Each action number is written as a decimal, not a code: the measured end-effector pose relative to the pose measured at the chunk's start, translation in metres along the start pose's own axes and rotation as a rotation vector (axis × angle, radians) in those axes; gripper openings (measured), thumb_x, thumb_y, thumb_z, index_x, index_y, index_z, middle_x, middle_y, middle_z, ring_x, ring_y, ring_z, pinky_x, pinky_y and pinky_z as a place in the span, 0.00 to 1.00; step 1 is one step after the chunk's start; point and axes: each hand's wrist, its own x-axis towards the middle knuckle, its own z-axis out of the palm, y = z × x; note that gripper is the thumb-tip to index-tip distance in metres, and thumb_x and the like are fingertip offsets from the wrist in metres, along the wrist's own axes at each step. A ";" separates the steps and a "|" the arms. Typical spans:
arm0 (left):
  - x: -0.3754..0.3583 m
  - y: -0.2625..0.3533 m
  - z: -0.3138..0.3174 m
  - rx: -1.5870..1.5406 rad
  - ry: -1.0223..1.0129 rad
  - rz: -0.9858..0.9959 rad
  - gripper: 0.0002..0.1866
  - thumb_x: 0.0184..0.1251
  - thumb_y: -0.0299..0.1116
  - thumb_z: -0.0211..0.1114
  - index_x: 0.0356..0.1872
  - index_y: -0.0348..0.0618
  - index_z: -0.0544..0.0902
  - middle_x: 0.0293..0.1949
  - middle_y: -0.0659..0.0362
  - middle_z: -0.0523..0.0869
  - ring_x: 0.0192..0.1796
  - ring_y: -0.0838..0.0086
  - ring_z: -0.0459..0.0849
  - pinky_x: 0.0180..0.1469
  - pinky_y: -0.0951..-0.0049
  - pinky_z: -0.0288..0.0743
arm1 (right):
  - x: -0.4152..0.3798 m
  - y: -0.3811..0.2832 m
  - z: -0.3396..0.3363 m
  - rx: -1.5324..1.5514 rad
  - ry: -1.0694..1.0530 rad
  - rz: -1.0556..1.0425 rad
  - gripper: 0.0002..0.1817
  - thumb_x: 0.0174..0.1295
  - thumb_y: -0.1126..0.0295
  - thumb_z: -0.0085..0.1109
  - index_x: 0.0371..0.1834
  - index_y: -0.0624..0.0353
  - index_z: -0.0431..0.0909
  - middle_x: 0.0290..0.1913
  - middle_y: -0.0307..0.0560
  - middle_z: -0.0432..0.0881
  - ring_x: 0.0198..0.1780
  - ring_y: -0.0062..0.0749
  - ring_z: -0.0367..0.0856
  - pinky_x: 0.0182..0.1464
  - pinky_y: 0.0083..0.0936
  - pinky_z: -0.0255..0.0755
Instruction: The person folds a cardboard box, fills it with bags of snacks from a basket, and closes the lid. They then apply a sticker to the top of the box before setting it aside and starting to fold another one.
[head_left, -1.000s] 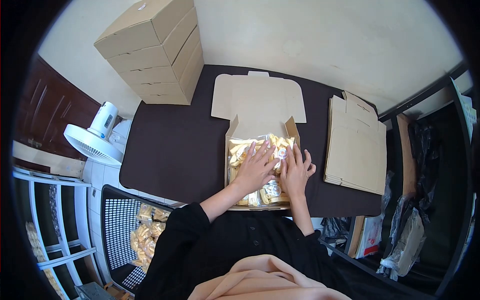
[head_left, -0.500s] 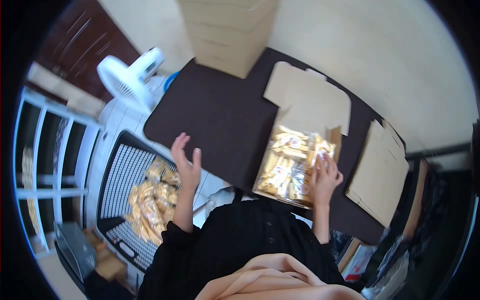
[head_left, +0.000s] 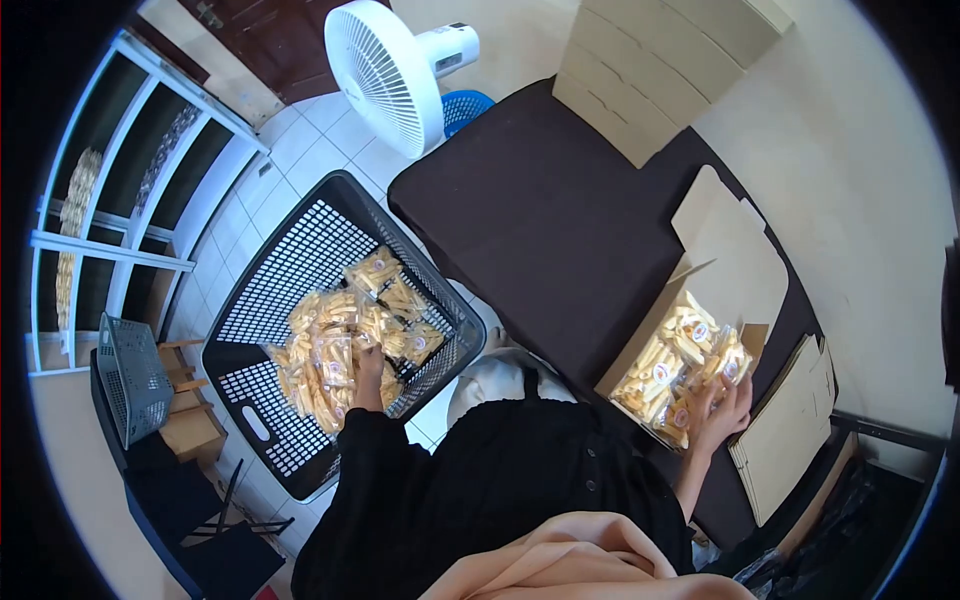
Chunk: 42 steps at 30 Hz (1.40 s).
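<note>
My left hand (head_left: 369, 380) reaches into the black plastic basket (head_left: 265, 415), its fingers closed at the edge of a clear packet of pale snack sticks (head_left: 334, 362); other packets partly hide the fingertips. More such packets (head_left: 375, 268) lie heaped around it. On the right, my right hand (head_left: 722, 412) is inside the open cardboard box (head_left: 640, 345), with bent fingers gripping a packet of snack sticks (head_left: 730, 358) near the box's right wall. Other packets with round labels (head_left: 655, 372) fill the box beside it. The box lid stands folded back.
The box rests on a dark-covered table (head_left: 530, 200). Flat cardboard blanks (head_left: 790, 430) lie to its right, and a stack of cardboard boxes (head_left: 660, 75) stands at the back. A white fan (head_left: 385, 80) and a blue basket (head_left: 465, 110) are beyond the table's left end.
My left hand has moved from open in the air down into the packets in the basket. My right hand stays in the box. The view has swung left.
</note>
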 end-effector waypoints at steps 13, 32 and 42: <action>0.036 -0.007 0.023 -0.942 -0.183 -0.561 0.46 0.57 0.59 0.58 0.68 0.44 0.48 0.68 0.51 0.52 0.67 0.61 0.57 0.62 0.57 0.58 | -0.001 -0.198 -0.036 0.388 -0.144 -0.451 0.14 0.47 0.72 0.61 0.41 0.52 0.79 0.59 0.49 0.67 0.63 0.40 0.63 0.61 0.37 0.47; 0.050 0.063 0.041 -1.170 -0.432 -0.549 0.15 0.61 0.42 0.61 0.43 0.45 0.71 0.37 0.56 0.75 0.25 0.73 0.76 0.29 0.77 0.76 | -0.011 -0.209 -0.029 0.525 -0.234 -0.543 0.14 0.47 0.73 0.62 0.39 0.52 0.79 0.56 0.48 0.70 0.59 0.42 0.67 0.59 0.39 0.52; -0.203 0.236 -0.032 -0.735 -0.840 0.599 0.21 0.62 0.21 0.56 0.55 0.38 0.62 0.48 0.57 0.75 0.47 0.75 0.77 0.45 0.76 0.74 | 0.004 -0.176 -0.039 0.970 -0.399 -0.344 0.17 0.52 0.73 0.60 0.47 0.60 0.75 0.55 0.52 0.70 0.55 0.39 0.72 0.57 0.30 0.64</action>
